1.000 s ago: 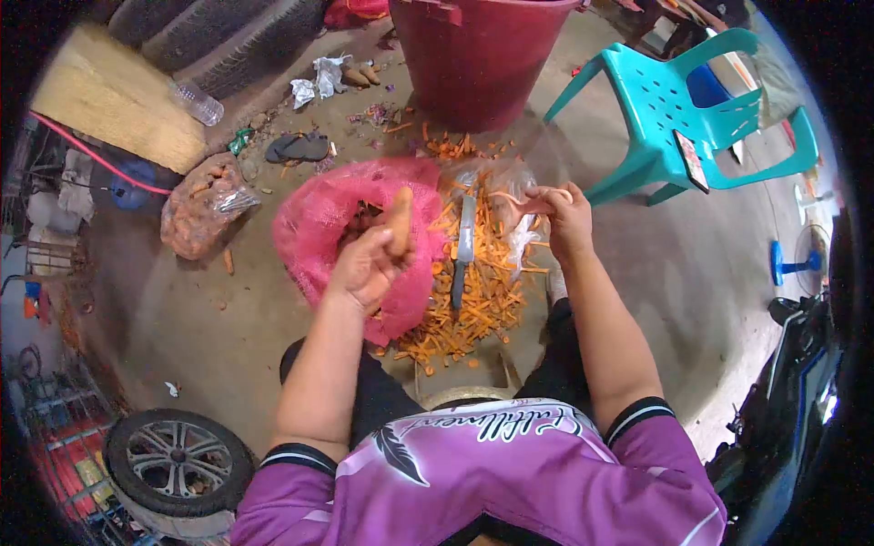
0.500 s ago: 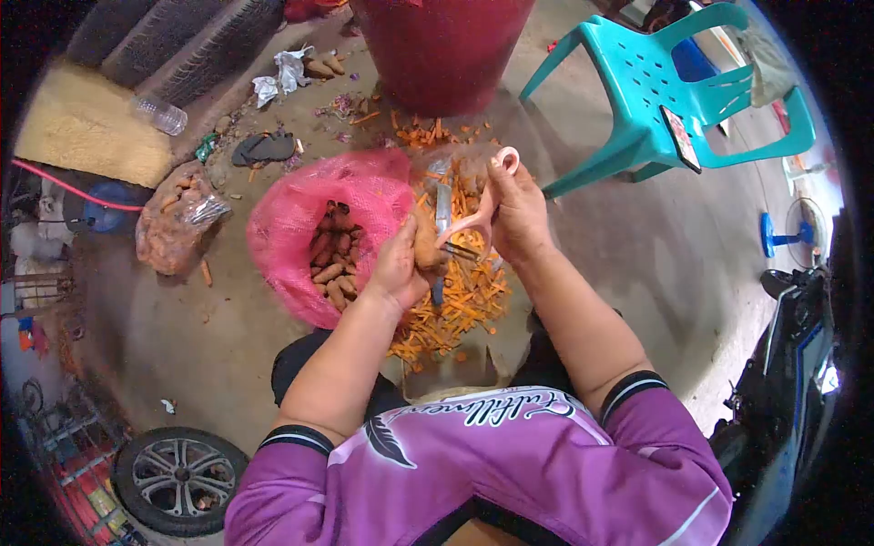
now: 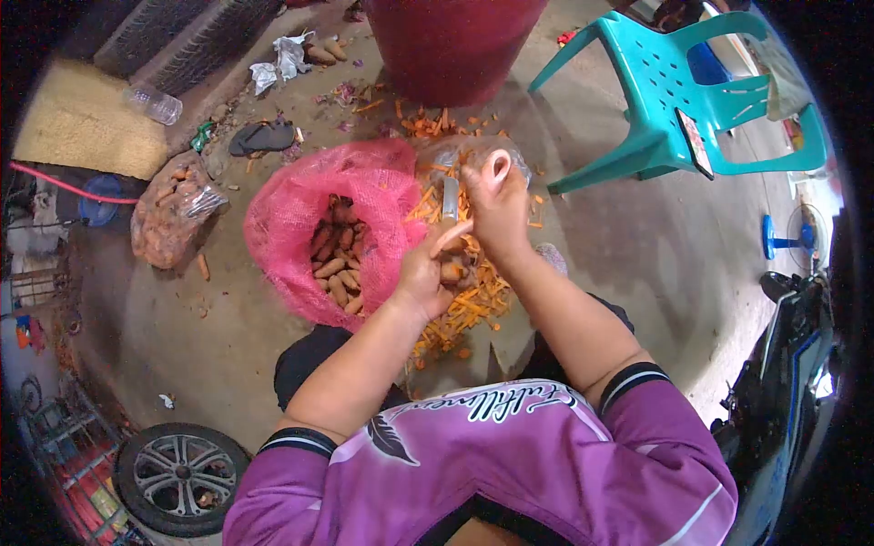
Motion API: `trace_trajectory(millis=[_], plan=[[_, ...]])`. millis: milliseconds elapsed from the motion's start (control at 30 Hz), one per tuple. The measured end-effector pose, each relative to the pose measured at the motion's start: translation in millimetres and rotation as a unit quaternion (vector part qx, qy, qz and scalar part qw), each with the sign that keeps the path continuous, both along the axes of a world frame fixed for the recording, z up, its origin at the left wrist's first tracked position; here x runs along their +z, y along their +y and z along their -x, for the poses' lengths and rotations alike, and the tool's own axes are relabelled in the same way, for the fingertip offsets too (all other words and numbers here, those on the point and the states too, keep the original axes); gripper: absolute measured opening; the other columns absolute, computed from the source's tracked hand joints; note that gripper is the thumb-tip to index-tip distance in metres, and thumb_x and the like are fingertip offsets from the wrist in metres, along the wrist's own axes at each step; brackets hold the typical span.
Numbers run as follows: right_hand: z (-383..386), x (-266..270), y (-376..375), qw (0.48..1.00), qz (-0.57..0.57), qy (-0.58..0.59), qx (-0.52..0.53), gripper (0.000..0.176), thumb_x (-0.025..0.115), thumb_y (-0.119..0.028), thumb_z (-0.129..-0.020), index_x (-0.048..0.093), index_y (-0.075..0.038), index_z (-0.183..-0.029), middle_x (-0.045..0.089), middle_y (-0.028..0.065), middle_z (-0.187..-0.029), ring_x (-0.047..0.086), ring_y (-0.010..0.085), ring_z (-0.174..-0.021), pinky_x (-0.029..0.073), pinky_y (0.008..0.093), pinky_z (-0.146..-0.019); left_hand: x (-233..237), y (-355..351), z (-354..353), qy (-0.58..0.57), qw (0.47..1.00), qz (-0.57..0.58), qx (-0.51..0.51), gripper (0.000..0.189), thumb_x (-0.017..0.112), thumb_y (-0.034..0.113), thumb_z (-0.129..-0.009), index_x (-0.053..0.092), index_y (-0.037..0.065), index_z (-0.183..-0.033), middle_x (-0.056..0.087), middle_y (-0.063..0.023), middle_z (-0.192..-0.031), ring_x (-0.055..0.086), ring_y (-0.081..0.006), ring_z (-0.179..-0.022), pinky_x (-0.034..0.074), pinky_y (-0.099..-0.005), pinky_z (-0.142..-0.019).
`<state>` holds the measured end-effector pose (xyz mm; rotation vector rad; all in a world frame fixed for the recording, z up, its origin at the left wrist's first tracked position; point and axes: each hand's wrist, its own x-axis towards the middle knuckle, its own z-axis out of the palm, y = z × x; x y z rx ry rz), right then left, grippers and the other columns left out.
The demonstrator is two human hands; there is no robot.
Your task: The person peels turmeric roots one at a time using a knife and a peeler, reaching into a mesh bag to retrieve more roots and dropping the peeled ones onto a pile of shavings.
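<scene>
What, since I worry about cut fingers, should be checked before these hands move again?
- Root held by the left hand: ok.
- Pink tool held by the right hand: ok.
- Left fingers clear of the tool's edge: cannot tell, the edge is not clearly visible.
- No loose blade near the hands: not ok, a knife blade lies just beyond them among orange strips.
- Pink mesh bag open: ok, brown roots show inside.

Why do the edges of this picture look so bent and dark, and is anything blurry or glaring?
Head view: the very wide lens seems to bow the edges, leaving black corners; glare whitens the floor beside the motorcycle; soft shadow lies near the plastic chair; the hands' work looks slightly blurred.
</scene>
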<state>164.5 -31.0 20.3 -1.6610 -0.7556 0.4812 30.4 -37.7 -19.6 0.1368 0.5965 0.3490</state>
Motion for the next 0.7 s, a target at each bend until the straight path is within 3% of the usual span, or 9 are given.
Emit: trace_trajectory(millis=[67, 167, 300, 333, 400, 467, 567, 667, 700], plan=[[-19, -8, 11, 0.998, -0.012, 0.055, -0.032, 0.040, 0.067, -0.024, -0.069, 0.045, 0.003, -0.089, 0.051, 0.0118, -0.071, 0.051, 0.0187, -0.066, 0.042, 0.0309, -0.056, 18, -11, -11, 0.141, 0.987, -0.078, -0.019, 0.036, 0.034, 0.039, -0.088, 0.049, 0.008, -0.100, 0.051, -0.0035, -0.073, 0.050, -0.0144, -0.058, 0.041, -0.0285, -0.049], [-57, -40, 24, 0.988, -0.009, -0.013, -0.152, 0.038, 0.066, -0.025, -0.071, 0.045, 0.002, -0.088, 0.051, 0.0110, -0.073, 0.050, 0.0167, -0.066, 0.041, 0.0296, -0.056, 43, -12, -9, 0.102, 0.989, -0.079, -0.070, 0.042, 0.033, 0.048, -0.086, 0.048, 0.009, -0.091, 0.050, -0.0017, -0.070, 0.048, -0.0126, -0.054, 0.038, -0.0250, -0.045], [-30, -5, 13, 0.973, -0.065, 0.210, -0.073, 0.026, 0.060, -0.022, -0.077, 0.044, -0.001, -0.082, 0.049, 0.0047, -0.069, 0.049, 0.0122, -0.061, 0.040, 0.0270, -0.050, 29, 3, -1, 0.092, 0.994, -0.051, 0.006, 0.041, 0.035, 0.049, -0.085, 0.049, 0.011, -0.094, 0.049, -0.0016, -0.070, 0.050, -0.0132, -0.056, 0.041, -0.0259, -0.047], [-13, 28, 3, 0.976, 0.001, 0.218, -0.004, 0.022, 0.059, -0.019, -0.078, 0.044, -0.002, -0.081, 0.047, 0.0028, -0.068, 0.046, 0.0105, -0.061, 0.038, 0.0256, -0.051, 28, 5, 1, 0.088, 0.994, -0.049, 0.029, 0.041, 0.037, 0.048, -0.085, 0.049, 0.011, -0.095, 0.050, -0.0023, -0.071, 0.051, -0.0134, -0.057, 0.042, -0.0264, -0.047], [12, 21, -3, 0.983, -0.023, 0.179, 0.021, 0.019, 0.058, -0.018, -0.078, 0.044, -0.004, -0.080, 0.046, 0.0019, -0.067, 0.043, 0.0097, -0.055, 0.037, 0.0248, -0.046, 35, 5, 0, 0.131, 0.989, -0.050, 0.043, 0.042, 0.037, 0.047, -0.085, 0.051, 0.010, -0.099, 0.051, -0.0015, -0.074, 0.052, -0.0135, -0.061, 0.043, -0.0264, -0.051], [21, 27, -9, 0.973, -0.012, 0.227, 0.032, 0.019, 0.058, -0.017, -0.078, 0.044, -0.004, -0.080, 0.046, 0.0018, -0.066, 0.043, 0.0096, -0.054, 0.037, 0.0246, -0.045, 44, -1, -11, 0.146, 0.984, -0.012, 0.106, 0.041, 0.037, 0.045, -0.085, 0.052, 0.010, -0.100, 0.051, -0.0010, -0.073, 0.051, -0.0131, -0.061, 0.043, -0.0261, -0.052], [20, 20, -9, 0.970, -0.019, 0.239, 0.034, 0.020, 0.059, -0.016, -0.077, 0.045, -0.003, -0.081, 0.047, 0.0028, -0.067, 0.045, 0.0104, -0.056, 0.038, 0.0248, -0.047, 40, -6, -10, 0.114, 0.988, -0.059, 0.091, 0.038, 0.037, 0.041, -0.087, 0.051, 0.008, -0.099, 0.053, -0.0017, -0.076, 0.050, -0.0128, -0.061, 0.042, -0.0256, -0.052], [-7, 8, 0, 0.970, -0.015, 0.243, -0.006, 0.022, 0.061, -0.016, -0.076, 0.045, -0.003, -0.081, 0.048, 0.0037, -0.067, 0.048, 0.0105, -0.062, 0.039, 0.0251, -0.053, 16, -15, -4, 0.154, 0.976, -0.156, 0.008, 0.035, 0.036, 0.037, -0.088, 0.051, 0.007, -0.096, 0.055, -0.0039, -0.078, 0.052, -0.0131, -0.064, 0.043, -0.0251, -0.053], [-22, 3, 5, 0.968, -0.011, 0.249, -0.026, 0.022, 0.061, -0.017, -0.076, 0.045, -0.002, -0.082, 0.048, 0.0039, -0.068, 0.048, 0.0104, -0.064, 0.039, 0.0252, -0.055, 29, -20, -6, 0.144, 0.981, -0.128, -0.011, 0.037, 0.033, 0.038, -0.089, 0.048, 0.005, -0.099, 0.052, -0.0046, -0.071, 0.050, -0.0137, -0.057, 0.042, -0.0242, -0.050]])
